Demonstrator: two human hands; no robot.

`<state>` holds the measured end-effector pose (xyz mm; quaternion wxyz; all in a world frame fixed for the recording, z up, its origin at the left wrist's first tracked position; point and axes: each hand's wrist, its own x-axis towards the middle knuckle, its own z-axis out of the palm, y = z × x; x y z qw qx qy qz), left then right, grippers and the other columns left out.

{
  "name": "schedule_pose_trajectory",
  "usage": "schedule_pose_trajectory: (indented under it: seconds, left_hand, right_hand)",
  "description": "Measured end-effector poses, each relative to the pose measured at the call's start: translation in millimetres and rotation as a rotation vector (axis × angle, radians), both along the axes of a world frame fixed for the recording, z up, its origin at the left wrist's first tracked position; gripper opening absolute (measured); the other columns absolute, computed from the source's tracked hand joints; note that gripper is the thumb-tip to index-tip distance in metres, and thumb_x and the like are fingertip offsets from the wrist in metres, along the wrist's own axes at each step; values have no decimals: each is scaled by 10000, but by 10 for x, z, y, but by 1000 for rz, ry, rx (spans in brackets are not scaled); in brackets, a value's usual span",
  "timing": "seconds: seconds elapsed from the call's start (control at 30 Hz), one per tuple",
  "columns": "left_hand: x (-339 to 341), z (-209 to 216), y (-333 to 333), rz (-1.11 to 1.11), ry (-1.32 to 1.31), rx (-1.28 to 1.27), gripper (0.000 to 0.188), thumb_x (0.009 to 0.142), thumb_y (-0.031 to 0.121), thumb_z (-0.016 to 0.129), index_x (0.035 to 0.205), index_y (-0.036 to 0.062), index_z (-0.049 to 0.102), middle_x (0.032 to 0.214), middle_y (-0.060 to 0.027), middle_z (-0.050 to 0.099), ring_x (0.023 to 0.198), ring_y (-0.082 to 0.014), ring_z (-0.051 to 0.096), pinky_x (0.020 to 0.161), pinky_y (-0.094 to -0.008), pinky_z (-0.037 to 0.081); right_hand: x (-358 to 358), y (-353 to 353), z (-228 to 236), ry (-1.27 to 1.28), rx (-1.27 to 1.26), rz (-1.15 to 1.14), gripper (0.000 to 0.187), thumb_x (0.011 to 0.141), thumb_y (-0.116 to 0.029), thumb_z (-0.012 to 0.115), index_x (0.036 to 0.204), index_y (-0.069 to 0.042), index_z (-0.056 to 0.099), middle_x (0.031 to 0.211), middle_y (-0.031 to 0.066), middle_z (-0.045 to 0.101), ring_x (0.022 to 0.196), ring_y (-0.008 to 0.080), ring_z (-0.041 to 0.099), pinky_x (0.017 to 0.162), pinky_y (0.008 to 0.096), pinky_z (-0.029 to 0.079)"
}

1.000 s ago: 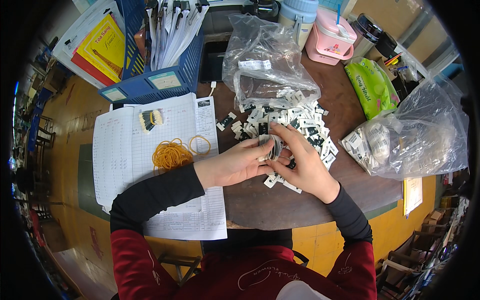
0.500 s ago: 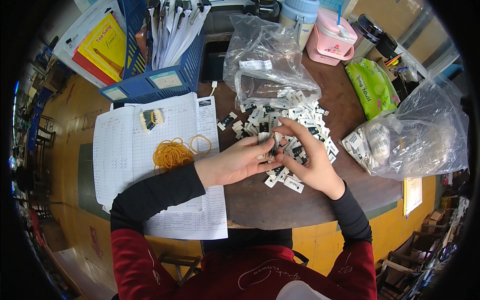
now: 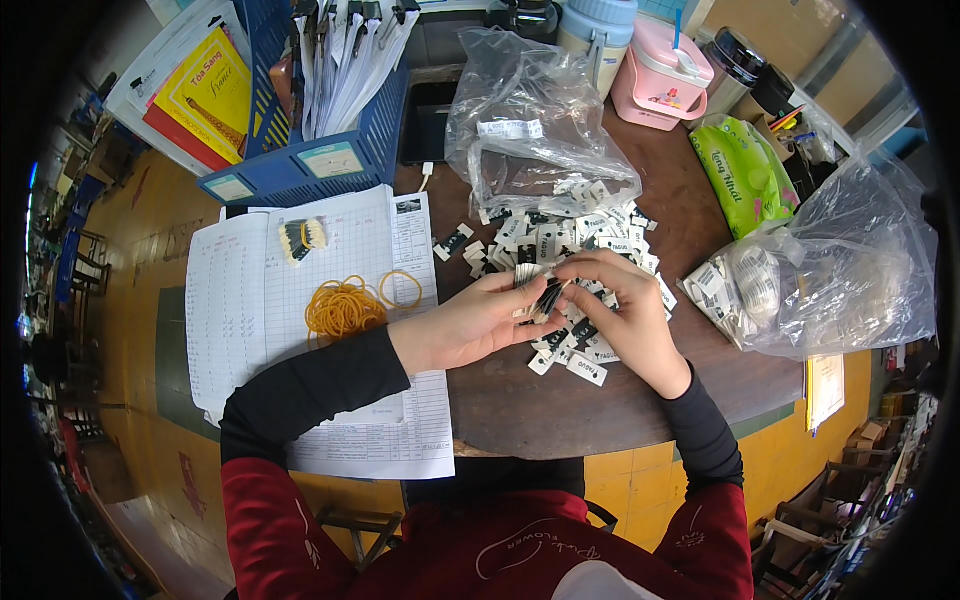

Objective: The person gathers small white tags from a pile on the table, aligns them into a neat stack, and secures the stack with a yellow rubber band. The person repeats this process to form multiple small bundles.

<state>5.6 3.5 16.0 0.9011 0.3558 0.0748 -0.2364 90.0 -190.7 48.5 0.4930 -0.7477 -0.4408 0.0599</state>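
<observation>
My left hand (image 3: 472, 322) is closed around a small stack of black-and-white fabric labels (image 3: 544, 296), its thumb across the top. From the other side, my right hand (image 3: 637, 318) pinches the stack's right edge between thumb and forefinger; the labels there are fanned slightly apart. Under and beyond both hands spreads a loose pile of the same labels (image 3: 620, 238). A banded bundle of labels (image 3: 302, 240) lies on the open notebook (image 3: 232, 290). Nearer to my left wrist is a heap of yellow rubber bands (image 3: 345, 310).
A clear plastic bag (image 3: 530, 110) lies behind the pile. To the right is another clear bag (image 3: 830, 290) with label bundles, beside a green tissue pack (image 3: 745, 175). A pink container (image 3: 660, 80) and a blue file rack (image 3: 340, 150) stand at the back.
My right fingers have closed in from a wider spread to pinch the edge of the label stack. My left hand has stayed in place.
</observation>
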Motion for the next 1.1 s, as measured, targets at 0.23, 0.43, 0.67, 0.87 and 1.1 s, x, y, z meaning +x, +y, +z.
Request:
schedule_pose_trajectory:
  seconds: [0.23,0.43,0.67,0.87,1.1]
  left_hand:
    - [13,-1,12,-17,-6,-21,389,1058,284,465,1323,-1,458,1246,-109,540,1199,-249,575,1113,-392,455]
    - [24,13,7,-27,-18,-14,400,1049,248,491,1354,-6,450,1326,-132,532,1271,-272,541,1119,-390,449]
    - [4,27,15,-80,-55,26,421,1022,210,556,1371,-2,453,1328,-125,552,1277,-250,544,1123,-380,436]
    - [18,-34,23,-136,-58,107,430,1012,218,577,1364,-4,465,1327,-116,555,1266,-232,554,1109,-376,447]
    - [10,-30,28,-147,-52,106,423,1023,243,555,1356,-4,471,1323,-122,558,1270,-235,552,1113,-377,443]
  right_hand:
    - [12,-11,14,-5,22,25,139,824,69,665,947,6,676,992,95,690,960,237,663,939,360,479]
    - [76,-85,91,-108,-80,103,154,800,58,650,928,-23,679,916,66,694,903,238,653,1071,448,385]
    - [85,-68,66,-163,-130,68,183,747,33,687,914,-36,715,841,75,643,841,261,611,1081,463,374]
    - [61,-41,34,-252,-126,48,262,722,12,717,978,-44,735,826,73,617,847,271,586,1022,435,411]
    - [64,-46,32,-211,-119,48,226,713,24,708,930,-36,722,823,79,621,830,275,586,1029,444,415]
